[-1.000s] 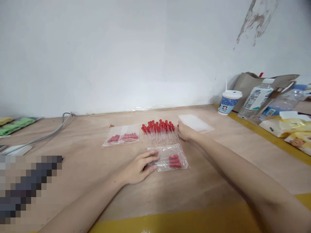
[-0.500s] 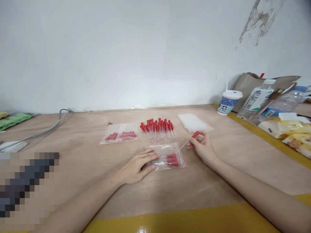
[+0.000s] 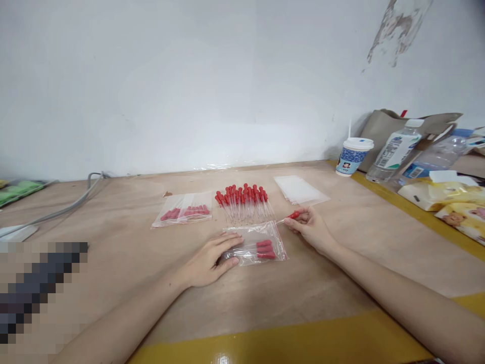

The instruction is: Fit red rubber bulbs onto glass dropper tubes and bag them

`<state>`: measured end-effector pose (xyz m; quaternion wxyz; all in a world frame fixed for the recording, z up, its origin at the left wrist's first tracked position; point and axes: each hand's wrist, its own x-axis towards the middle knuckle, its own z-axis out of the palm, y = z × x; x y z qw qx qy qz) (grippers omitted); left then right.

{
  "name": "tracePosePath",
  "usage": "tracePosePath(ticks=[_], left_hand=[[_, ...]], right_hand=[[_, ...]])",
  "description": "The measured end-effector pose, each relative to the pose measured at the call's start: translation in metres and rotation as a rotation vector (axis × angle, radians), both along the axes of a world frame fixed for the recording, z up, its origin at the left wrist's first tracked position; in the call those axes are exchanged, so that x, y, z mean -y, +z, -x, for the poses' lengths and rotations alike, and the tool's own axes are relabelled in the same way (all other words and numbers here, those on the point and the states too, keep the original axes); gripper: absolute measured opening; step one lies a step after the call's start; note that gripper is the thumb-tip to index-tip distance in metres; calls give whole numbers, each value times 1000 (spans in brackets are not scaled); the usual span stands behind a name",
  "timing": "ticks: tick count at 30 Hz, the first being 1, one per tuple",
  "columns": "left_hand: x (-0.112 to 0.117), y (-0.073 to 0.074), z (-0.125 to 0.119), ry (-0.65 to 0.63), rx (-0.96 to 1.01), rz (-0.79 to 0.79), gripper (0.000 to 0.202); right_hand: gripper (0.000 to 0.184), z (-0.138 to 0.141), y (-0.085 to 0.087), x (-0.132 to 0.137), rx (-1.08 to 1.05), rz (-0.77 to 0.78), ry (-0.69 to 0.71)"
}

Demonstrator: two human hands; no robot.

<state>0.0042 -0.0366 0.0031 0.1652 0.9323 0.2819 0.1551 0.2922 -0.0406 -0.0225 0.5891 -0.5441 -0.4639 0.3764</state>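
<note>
My left hand (image 3: 212, 257) lies with fingers apart over the left end of a clear zip bag (image 3: 281, 248), resting on it. Inside that bag are 3 droppers (image 3: 265, 248) with red bulbs toward the right end; their tube tips are hidden near my fingers. My right hand (image 3: 311, 230) pinches another dropper (image 3: 293, 216) by its red bulb. Its thin clear tube points left, its tip at the bag's right, upper corner; whether it is inside the opening I cannot tell. Behind the bag lies a pile of loose red-bulbed droppers (image 3: 242, 197).
Filled zip bags (image 3: 181, 208) lie left of the pile, and a stack of flat clear bags (image 3: 301, 189) right of it. A lidded cup (image 3: 353, 156), a bottle (image 3: 394, 151) and a wipes pack (image 3: 424, 194) stand at the right. A grey cable (image 3: 76, 205) runs at the left.
My right hand has shifted slightly left and tilted the dropper flatter, bringing its tube to the bag's upper right corner. My left hand stays on the bag. The view has shifted slightly.
</note>
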Motion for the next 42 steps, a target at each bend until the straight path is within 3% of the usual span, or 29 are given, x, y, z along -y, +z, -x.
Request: tracePosePath(ticks=[8,18,21,26,32,36,40,42], left_hand=[[1,0,1,-5,33,14,43],[1,-1,1,-10,29,0,43],[1,0,0,-8,18,-1,43],[-1,-1,-2,-8,18,-11,43],[-1,-1,-1,11,-8,-4,44],[-1,0,-1,2,-10,9,44],[-2,-1,-1,-18,-1,8,43],[-2,-2,-1,-20,3,-1,43]], right_hand=[[35,5,0,5,252,14,245],[25,-16,16,8,427,50,394],[23,-9,11,8,419,28,430],[17,17,2,7,457,-102,357],[23,19,10,11,471,-136,553],[21,5,6,-6,489,-78,351],[16,-3,13,-43,718,-92,62],[16,-1,20,-65,733,-52,-37]])
